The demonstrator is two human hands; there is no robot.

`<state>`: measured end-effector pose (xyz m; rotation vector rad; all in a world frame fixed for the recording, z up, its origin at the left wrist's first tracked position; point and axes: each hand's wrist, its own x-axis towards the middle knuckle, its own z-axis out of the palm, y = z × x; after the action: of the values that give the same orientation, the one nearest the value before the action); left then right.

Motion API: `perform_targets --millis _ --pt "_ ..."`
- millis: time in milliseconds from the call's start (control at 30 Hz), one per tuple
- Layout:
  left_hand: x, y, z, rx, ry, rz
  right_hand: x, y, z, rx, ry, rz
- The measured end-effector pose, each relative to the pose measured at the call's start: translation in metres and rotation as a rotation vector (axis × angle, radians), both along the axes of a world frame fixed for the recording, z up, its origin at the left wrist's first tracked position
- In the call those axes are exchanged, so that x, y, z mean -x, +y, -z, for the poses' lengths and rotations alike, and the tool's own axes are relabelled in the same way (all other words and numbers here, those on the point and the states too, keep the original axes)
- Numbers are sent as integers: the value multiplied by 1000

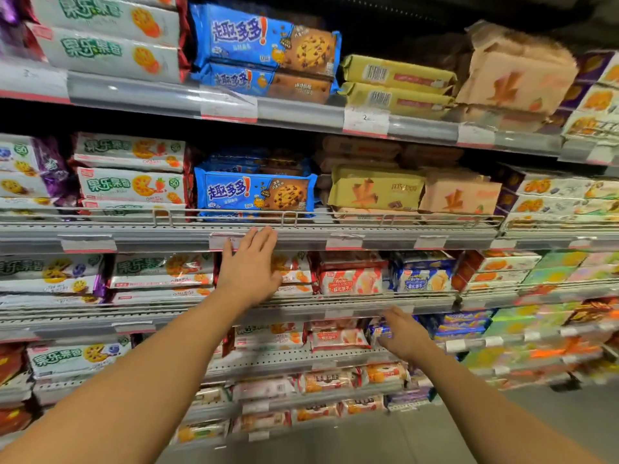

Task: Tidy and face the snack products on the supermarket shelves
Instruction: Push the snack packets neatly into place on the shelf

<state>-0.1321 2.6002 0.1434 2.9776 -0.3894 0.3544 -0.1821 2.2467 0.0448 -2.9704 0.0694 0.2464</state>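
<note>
Snack packs fill several grey shelves. My left hand [249, 262] is raised flat with fingers apart, in front of a white and orange cookie pack [291, 271] on the third shelf, its fingertips over the shelf rail [368, 234] above. It holds nothing. Lower and to the right, my right hand [403, 333] reaches to a small blue and purple pack [380, 330] on the fourth shelf; its fingers touch the pack, but a grip is hard to make out. A blue chocolate-chip cookie pack [256, 194] faces front just above my left hand.
Yellow [376, 189] and pink wafer packs [459, 195] lie right of the blue cookies behind a wire fence. Red-and-white wafer packs [350, 281] sit between my hands. Lower shelves step out toward me. Grey floor [418, 437] shows at the bottom right.
</note>
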Motion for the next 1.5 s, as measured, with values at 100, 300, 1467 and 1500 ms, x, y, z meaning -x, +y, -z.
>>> perform_targets --millis 100,300,1467,1500 --pt "-2 -14 12 -7 -81 -79 -24 -23 9 22 0 -73" --pt "-10 -50 41 86 -229 -246 -57 -39 55 173 -118 -384" --pt "-15 -35 326 27 -89 -58 -50 60 250 -229 -631 -182" --pt "-19 -32 332 34 -132 -34 -46 83 286 -216 -574 -277"
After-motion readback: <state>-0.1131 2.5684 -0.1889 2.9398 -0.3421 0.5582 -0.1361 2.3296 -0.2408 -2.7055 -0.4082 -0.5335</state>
